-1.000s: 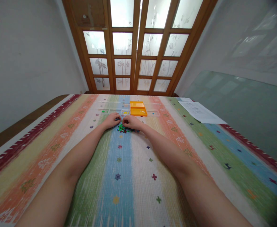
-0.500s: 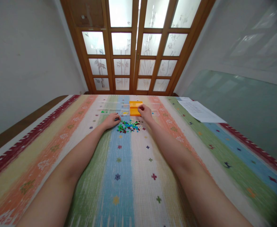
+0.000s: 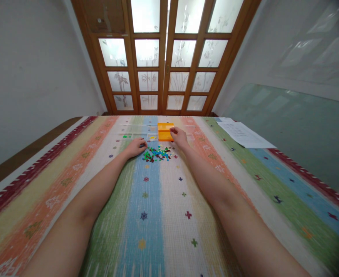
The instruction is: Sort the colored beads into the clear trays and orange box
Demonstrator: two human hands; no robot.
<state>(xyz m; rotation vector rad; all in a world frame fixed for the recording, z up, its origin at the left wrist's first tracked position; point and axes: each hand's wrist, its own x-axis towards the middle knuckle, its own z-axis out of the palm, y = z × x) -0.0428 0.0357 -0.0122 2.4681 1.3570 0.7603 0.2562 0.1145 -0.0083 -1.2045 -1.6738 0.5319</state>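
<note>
A loose pile of small green, blue, dark red and pale pieces (image 3: 157,154) lies on the striped cloth between my hands. My left hand (image 3: 136,147) rests at the pile's left side with curled fingers. Something small and dark shows at its fingertips, too small to name. My right hand (image 3: 180,137) is at the right side of an open orange box (image 3: 165,135), thumb and fingers pinched together over its edge. Whatever is in that pinch is too small to make out. Left of the orange box, a clear compartment (image 3: 152,137) holds some yellow pieces.
More clear plastic trays (image 3: 133,134) extend to the left, with green pieces (image 3: 125,136) in one. White paper sheets (image 3: 243,134) lie on the far right of the cloth (image 3: 146,238). Wooden glazed doors (image 3: 163,69) stand beyond the table.
My right hand has shifted slightly right over the orange box's edge, its fingers still pinched. My left hand stays in place beside the pile. The view has turned very slightly.
</note>
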